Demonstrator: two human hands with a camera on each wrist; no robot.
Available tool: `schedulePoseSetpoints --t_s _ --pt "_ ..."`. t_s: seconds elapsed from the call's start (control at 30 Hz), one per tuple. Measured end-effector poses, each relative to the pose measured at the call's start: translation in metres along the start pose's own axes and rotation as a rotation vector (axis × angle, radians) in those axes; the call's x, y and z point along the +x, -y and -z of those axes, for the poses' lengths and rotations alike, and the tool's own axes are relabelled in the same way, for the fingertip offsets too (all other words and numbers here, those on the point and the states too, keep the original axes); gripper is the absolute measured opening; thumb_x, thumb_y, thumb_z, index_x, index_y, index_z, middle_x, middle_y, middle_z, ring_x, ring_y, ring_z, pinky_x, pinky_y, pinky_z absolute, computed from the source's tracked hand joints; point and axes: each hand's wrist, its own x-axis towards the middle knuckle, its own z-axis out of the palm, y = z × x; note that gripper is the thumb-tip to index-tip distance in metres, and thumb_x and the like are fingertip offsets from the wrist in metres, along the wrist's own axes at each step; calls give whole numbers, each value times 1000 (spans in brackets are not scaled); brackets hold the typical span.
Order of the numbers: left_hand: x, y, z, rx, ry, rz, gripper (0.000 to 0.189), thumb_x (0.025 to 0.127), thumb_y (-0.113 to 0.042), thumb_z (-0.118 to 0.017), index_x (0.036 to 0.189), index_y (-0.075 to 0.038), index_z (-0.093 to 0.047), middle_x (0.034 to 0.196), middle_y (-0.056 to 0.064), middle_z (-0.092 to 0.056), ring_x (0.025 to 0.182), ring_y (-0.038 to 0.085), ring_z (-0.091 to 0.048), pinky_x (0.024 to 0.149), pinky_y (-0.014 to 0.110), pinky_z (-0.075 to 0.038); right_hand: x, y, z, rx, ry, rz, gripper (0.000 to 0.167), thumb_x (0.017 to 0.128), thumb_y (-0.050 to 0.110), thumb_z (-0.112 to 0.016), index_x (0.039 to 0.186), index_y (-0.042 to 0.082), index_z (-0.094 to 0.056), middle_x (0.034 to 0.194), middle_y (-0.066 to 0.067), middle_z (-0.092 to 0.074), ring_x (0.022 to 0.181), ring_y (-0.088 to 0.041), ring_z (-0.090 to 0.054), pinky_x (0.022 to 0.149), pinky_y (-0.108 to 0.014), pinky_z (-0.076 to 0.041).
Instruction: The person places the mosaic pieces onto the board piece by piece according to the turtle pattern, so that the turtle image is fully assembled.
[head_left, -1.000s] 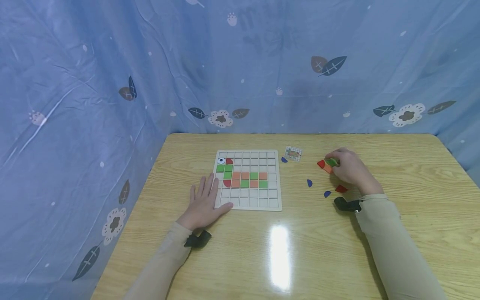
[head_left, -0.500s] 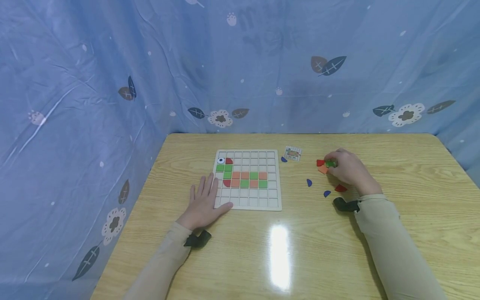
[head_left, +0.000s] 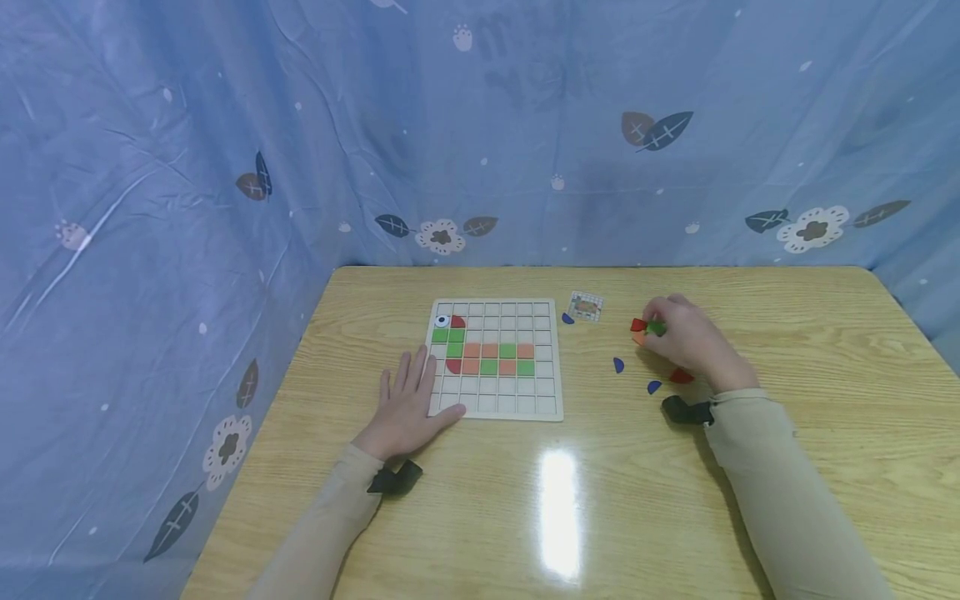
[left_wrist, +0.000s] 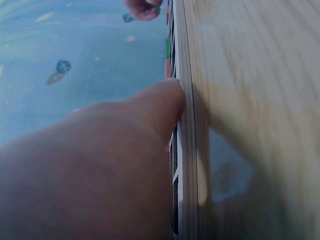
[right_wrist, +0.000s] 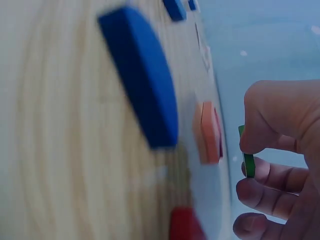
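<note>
My left hand [head_left: 405,414] lies with fingers spread along the left side of the white grid board [head_left: 559,392], its thumb at the board's front edge. In the left wrist view, the thumb [left_wrist: 165,95] rests against that edge. Green and orange squares, red rounded pieces and an eye disc [head_left: 442,322] form a figure on the board. To the right, my right hand [head_left: 692,337] pinches a green piece [right_wrist: 249,166] between thumb and fingers. Beside its fingertips lie an orange piece [head_left: 638,337] and a red piece [head_left: 637,324].
Several blue half-round pieces [head_left: 618,365] are scattered between board and right hand. Another red piece [head_left: 681,377] lies near the right wrist. A small picture card [head_left: 587,306] sits right of the board. Blue patterned cloth [head_left: 525,167] hangs behind the wooden table [head_left: 622,500].
My right hand has shifted slightly left with the green piece, which has turned in its fingers. The orange and red pieces beside it sit further left. My left hand has stayed still.
</note>
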Motion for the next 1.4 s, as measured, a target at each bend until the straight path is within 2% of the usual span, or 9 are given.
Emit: schedulePoseSetpoints --t_s 0.3,0.47,0.73,0.8,0.93,1.0,1.1,1.2,1.4 --pt "0 1 -1 5 6 2 106 98 -75 -44 168 -10 3 175 7 17 161 35 17 124 68 9 0 29 -5 -29 -36 91 28 91 7 -62 118 -1 -63 116 -21 -54 86 -31 -55 76 -45 -48" --pt "1 2 -1 8 6 5 106 98 -76 -43 168 -10 3 175 6 17 161 34 17 124 67 9 -1 46 -12 -122 -97 168 26 89 8 -66 114 1 -66 107 -16 -56 78 -26 -52 63 -38 -46" --pt "1 0 -1 8 2 7 106 98 -75 -44 168 -10 2 175 7 16 161 34 17 125 67 9 -2 72 -26 -172 -216 318 18 83 1 -73 102 1 -70 93 -12 -57 80 -26 -49 60 -34 -43" --pt "1 0 -1 6 2 6 106 98 -75 -45 168 -10 2 175 7 16 161 34 18 125 67 9 -3 78 -28 -162 -215 334 17 85 0 -72 101 2 -70 97 -15 -59 84 -28 -51 60 -34 -44" --pt "1 0 -1 4 -1 5 106 98 -75 -45 168 -9 2 175 7 16 161 34 18 125 67 8 -3 88 -34 -123 -195 334 15 86 -2 -66 100 4 -67 124 -25 -63 114 -41 -58 58 -32 -45" --pt "1 1 -1 6 -4 4 106 98 -75 -45 168 -9 1 176 7 15 161 34 17 125 67 8 -3 93 -37 -102 -187 339 15 86 -3 -64 99 5 -66 128 -26 -62 123 -42 -55 57 -31 -45" --pt "1 1 -2 8 -7 3 106 98 -75 -45 168 -9 1 176 7 15 161 34 17 125 67 8 1 99 -40 -78 -192 379 17 83 -5 -63 97 4 -67 107 -17 -62 107 -34 -57 61 -30 -44" --pt "1 2 -2 11 -6 3 107 98 -75 -45 168 -9 2 175 7 16 161 34 17 125 67 8 7 105 -44 -64 -204 428 20 81 -6 -63 97 3 -70 91 -8 -57 88 -25 -51 67 -31 -44" --pt "2 2 -4 27 -4 7 106 98 -75 -43 168 -9 2 175 8 16 161 35 17 125 67 8 20 120 -50 -55 -152 420 19 85 0 -69 104 3 -73 98 -8 -61 88 -25 -52 77 -38 -48"
